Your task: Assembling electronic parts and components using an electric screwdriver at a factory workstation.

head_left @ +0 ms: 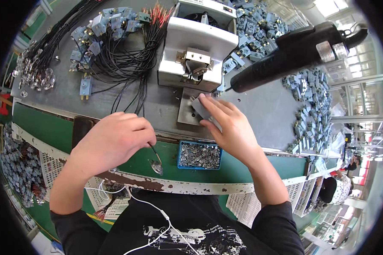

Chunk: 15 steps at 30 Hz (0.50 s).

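Observation:
My left hand (117,140) is closed, its fingertips pinching a thin black wire (155,152). From the wire's lower end hangs a small shiny round piece (156,167), over the bench's front edge. My right hand (227,123) has its thumb and index finger around a grey plastic block (202,109). That block lies on a flat metal plate (186,111) in front of a white bench machine (198,40). Just above my right fingertips, the tip of a black electric screwdriver (276,61) points down and left. My palm hides part of the block.
A blue tray (200,167) of small metal pieces sits at the front edge. Grey-blue plugs with black wires (115,38) lie at the far left, beside shiny round pieces (42,78). More plugs (312,110) are heaped at right. A person (336,189) is at far right.

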Motion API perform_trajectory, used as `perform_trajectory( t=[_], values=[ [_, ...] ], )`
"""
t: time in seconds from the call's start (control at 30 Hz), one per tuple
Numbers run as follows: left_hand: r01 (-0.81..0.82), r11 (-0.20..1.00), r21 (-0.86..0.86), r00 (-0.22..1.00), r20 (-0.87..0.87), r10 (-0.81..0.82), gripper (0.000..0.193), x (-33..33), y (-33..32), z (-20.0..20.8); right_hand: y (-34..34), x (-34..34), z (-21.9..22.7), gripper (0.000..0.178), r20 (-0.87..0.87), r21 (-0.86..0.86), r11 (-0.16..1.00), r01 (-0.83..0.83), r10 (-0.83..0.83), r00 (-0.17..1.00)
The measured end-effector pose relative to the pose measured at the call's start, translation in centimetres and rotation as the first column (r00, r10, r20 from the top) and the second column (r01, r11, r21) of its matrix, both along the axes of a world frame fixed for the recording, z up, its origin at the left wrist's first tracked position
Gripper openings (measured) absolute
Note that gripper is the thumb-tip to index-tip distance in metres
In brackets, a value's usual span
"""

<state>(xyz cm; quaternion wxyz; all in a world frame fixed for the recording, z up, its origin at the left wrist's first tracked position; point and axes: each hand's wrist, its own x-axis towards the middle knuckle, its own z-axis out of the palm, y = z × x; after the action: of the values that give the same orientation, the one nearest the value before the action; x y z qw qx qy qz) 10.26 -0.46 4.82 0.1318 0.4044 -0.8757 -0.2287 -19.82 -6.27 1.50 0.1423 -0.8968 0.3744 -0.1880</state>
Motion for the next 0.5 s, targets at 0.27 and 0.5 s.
perform_trajectory(
  t=[0.27,0.5],
  values=[
    [0.009,1.0,-0.003,1.0,-0.028,-0.009,0.008,0.0,-0.3,0.0,1.3,1.8,2.0,0.038,-0.062,0.042,0.996,0.074,-0.071,0.996],
    [0.01,0.999,-0.037,1.0,-0.017,-0.01,0.018,-0.3,-0.6,0.1,-0.4,1.9,0.4,0.037,0.014,-0.013,0.999,0.038,-0.038,0.999]
  ],
)
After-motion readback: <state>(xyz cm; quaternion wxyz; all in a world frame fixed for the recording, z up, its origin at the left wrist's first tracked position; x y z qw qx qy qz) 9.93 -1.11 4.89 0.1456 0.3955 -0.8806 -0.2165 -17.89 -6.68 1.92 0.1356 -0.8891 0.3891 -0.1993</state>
